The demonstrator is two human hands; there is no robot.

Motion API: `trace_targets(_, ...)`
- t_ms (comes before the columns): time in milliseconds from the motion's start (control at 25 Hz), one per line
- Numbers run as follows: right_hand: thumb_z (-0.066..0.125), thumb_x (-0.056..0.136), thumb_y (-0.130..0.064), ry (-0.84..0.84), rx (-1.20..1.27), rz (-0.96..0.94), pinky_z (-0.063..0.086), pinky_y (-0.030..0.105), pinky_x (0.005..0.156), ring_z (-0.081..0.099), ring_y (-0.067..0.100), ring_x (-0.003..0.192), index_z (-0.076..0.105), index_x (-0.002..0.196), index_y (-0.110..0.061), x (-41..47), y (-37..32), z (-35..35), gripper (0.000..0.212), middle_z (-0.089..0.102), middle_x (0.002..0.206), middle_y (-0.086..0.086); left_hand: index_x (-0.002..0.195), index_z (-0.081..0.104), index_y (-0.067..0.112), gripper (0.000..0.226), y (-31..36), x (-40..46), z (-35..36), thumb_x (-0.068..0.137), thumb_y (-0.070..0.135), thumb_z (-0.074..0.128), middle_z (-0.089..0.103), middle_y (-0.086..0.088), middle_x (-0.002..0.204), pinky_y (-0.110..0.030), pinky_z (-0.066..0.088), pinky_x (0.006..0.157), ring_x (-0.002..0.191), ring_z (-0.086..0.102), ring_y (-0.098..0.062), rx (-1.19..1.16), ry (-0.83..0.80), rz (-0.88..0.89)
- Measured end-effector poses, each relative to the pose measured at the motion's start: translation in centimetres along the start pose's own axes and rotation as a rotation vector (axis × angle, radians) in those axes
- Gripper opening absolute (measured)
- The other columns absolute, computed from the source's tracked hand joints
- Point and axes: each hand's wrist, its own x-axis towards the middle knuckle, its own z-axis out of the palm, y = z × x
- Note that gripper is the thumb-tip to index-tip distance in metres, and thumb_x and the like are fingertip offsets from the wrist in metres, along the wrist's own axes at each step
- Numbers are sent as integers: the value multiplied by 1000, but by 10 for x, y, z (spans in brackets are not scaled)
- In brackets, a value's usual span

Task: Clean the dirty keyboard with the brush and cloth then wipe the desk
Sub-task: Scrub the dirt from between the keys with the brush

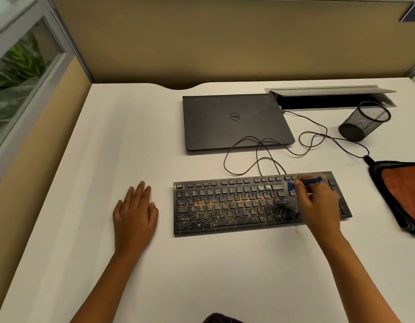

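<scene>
- Keyboard, crumb-strewn, lies on the desk under the right hand, just right of the left hand.
- Right hand grips a blue brush, blurred, over the upper right keys.
- Left hand rests flat on the desk, fingers straight.
- Cloth lies at right; laptop, cable and mesh cup behind.

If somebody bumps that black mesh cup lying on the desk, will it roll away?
Probably a little. The mesh cup lies tipped on its round side, so a nudge would likely roll it, curving rather than going straight. It looks empty and see-through, so it is probably light and easy to push. The cable beside it might stop it.
</scene>
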Motion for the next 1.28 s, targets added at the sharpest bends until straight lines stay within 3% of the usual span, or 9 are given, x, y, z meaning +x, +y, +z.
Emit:
trace_targets(160, 60, 90, -20, -64, 147, -62, 43, 17, 59, 60, 11, 72, 64, 91, -19, -10, -44, 27, 4, 63, 79, 1, 137, 56, 11, 56, 2, 1, -1, 93, 33, 28, 46, -6, 150, -52, 33, 106, 139, 41, -28, 13, -12, 0)
trace_targets(320, 65, 86, -17, -208, 377, -94, 50, 19, 64, 61, 7, 75, 61, 89, -24, -28, -91, 67, 9, 65, 84, -2, 136, 57, 12, 55, 1, 2, -3, 92, 32, 29, 46, -5, 149, -52, 35, 105, 138, 42, -28, 17, -22, -6)
trace_targets(440, 60, 90, -18, -346, 458, -45, 45, 18, 57, 56, 4, 63, 65, 88, -20, -38, -120, 91, 6, 64, 74, -2, 137, 55, 13, 56, 2, 2, -4, 93, 32, 28, 45, -4, 151, -51, 33, 107, 140, 40, -26, 11, -27, -8)
trace_targets(560, 52, 94, -21, -445, 457, -16, 41, 29, 52, 50, 9, 54, 67, 86, -12, -43, -139, 109, 19, 63, 66, 5, 139, 53, 14, 55, 1, 1, -4, 94, 33, 28, 43, -3, 152, -49, 32, 109, 141, 37, -24, 12, -32, -7)
trace_targets(800, 55, 93, -18, -460, 276, -196, 46, 27, 52, 56, 10, 57, 66, 93, -15, -53, -140, 117, 12, 63, 67, -3, 138, 54, 15, 53, 1, 2, -4, 94, 32, 31, 44, -3, 151, -50, 34, 107, 140, 39, -24, 13, -38, -10)
trace_targets(920, 54, 92, -19, -411, 194, -200, 35, 14, 51, 51, 3, 57, 64, 94, -14, -53, -134, 115, 12, 59, 70, -6, 138, 54, 15, 53, 0, 2, -3, 94, 31, 31, 44, -3, 151, -50, 35, 107, 141, 38, -25, 9, -38, -10)
trace_targets(1120, 55, 91, -17, -302, 336, -127, 41, 19, 51, 55, 9, 56, 64, 89, -14, -50, -134, 111, 10, 61, 67, -5, 138, 54, 15, 53, 0, 2, -2, 94, 31, 31, 44, -2, 151, -50, 35, 108, 141, 38, -24, 8, -36, -14)
trace_targets(1280, 57, 91, -16, -421, 308, -181, 36, 11, 49, 55, 6, 58, 66, 92, -15, -52, -137, 117, 9, 59, 64, -12, 139, 53, 14, 53, -1, 2, -2, 95, 32, 31, 43, -3, 152, -50, 35, 108, 141, 38, -25, 10, -33, -7)
